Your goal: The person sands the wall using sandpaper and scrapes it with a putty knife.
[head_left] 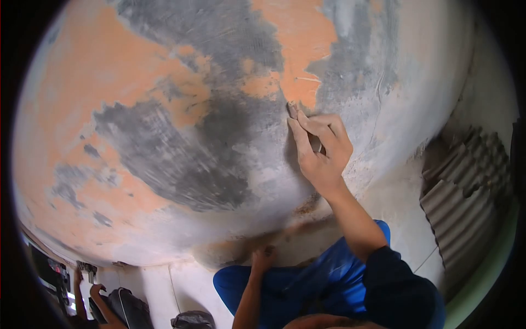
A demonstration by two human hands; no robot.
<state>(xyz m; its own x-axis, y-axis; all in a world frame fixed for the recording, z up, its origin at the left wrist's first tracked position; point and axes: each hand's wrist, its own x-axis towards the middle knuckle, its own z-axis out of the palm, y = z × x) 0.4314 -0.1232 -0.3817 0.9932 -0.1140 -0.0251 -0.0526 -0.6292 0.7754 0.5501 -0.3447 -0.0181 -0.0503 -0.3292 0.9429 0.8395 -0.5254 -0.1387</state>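
— Where to look first, please?
— At the right hand [326, 153], raised to the large curved surface [263, 178]. Pinching a small greyish piece [292, 111] between thumb and fingers, at the lower tip of the orange patch [301, 49].
— And the left hand [264, 257]?
— Low down, near the blue trousers [339, 274]. Perhaps partly curled, but too shadowed to tell whether closed on something or empty.
— How to do such work well?
— By judgement, best to hold the piece with a firm pinch, but to press only lightly and evenly. Better to follow the curve than to dig in with a corner. Along the ragged edge, wise to move slowly, so as not to chip the orange patch or scratch the grey area [164, 159].
— Anything to watch with care?
— Yes, the pale lines [308, 79] in the orange patch, a little above the piece. Also the fingertips [292, 124], very near to the curved surface and so easy to scrape.
— And round about?
— To the right, corrugated sheets [460, 214]. At far left, another person's hand [97, 289], well apart from the right hand.
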